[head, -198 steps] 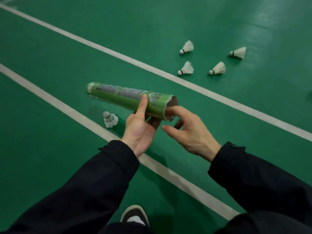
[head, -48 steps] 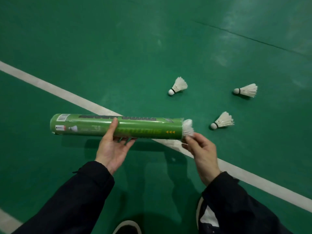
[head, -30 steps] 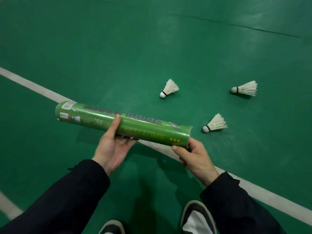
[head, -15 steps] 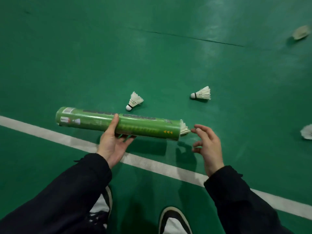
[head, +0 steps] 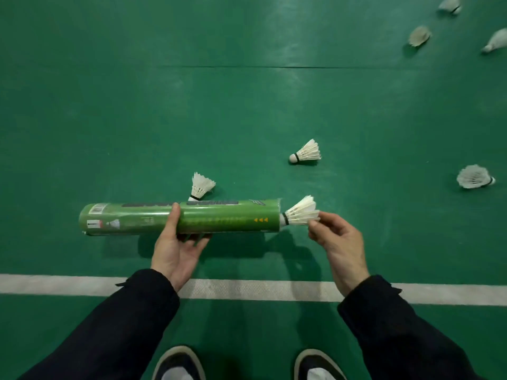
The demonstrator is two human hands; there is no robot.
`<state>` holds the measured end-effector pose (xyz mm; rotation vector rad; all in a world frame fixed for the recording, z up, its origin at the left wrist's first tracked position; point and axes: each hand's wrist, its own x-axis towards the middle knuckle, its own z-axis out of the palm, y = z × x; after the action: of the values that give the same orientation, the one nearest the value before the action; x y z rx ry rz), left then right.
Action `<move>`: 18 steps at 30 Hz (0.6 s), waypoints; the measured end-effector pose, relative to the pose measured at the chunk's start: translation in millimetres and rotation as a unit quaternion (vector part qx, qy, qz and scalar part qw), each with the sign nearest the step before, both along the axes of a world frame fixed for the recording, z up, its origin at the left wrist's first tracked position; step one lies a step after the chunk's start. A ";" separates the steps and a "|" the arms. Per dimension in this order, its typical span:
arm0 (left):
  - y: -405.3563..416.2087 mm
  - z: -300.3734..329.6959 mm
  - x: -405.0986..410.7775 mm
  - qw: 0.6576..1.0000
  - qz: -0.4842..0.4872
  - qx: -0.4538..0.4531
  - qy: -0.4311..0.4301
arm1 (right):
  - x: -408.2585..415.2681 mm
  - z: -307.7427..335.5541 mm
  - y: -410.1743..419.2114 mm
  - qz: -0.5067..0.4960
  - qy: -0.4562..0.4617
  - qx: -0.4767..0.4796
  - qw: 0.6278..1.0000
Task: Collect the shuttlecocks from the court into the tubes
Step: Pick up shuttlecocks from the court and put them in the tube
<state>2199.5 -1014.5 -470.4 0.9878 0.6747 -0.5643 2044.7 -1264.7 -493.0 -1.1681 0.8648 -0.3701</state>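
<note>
A green shuttlecock tube (head: 219, 220) lies level in the air, and my left hand (head: 175, 242) grips it from below near its middle. From its right mouth a white shuttlecock (head: 300, 211) sticks out, cork end inside. My right hand (head: 334, 237) pinches the tips of its feathers. On the floor behind the tube a second shuttlecock (head: 200, 185) stands partly hidden by it. Another shuttlecock (head: 306, 152) lies further right on the court.
More shuttlecocks lie at the right: one (head: 474, 176) at mid height and several near the top corner (head: 419, 35). A white court line (head: 260, 289) runs across under my wrists. My two shoes (head: 178, 364) show at the bottom edge.
The view has swung, so the line now runs level below my hands. The shuttlecock stands further out of the tube's mouth, and my right hand has taken hold of its feathers.
</note>
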 end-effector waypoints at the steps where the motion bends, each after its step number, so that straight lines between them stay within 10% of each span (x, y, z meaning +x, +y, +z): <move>1: -3.6 -0.7 -0.1 1.000 -0.013 -0.008 0.003 | 1.9 5.2 11.6 0.031 -0.007 -0.007 0.999; 9: 15.5 3.2 12.0 0.996 -0.022 -0.091 0.000 | 33.4 41.3 43.8 0.341 0.063 -0.035 0.937; 18: 45.8 23.7 30.0 0.990 -0.020 -0.143 -0.002 | 52.5 72.4 73.0 0.296 0.051 -0.077 0.951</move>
<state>2229.6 -968.7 -446.8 0.7347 0.5537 -0.6736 2097.2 -1191.8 -420.6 -1.5378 0.5396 0.1190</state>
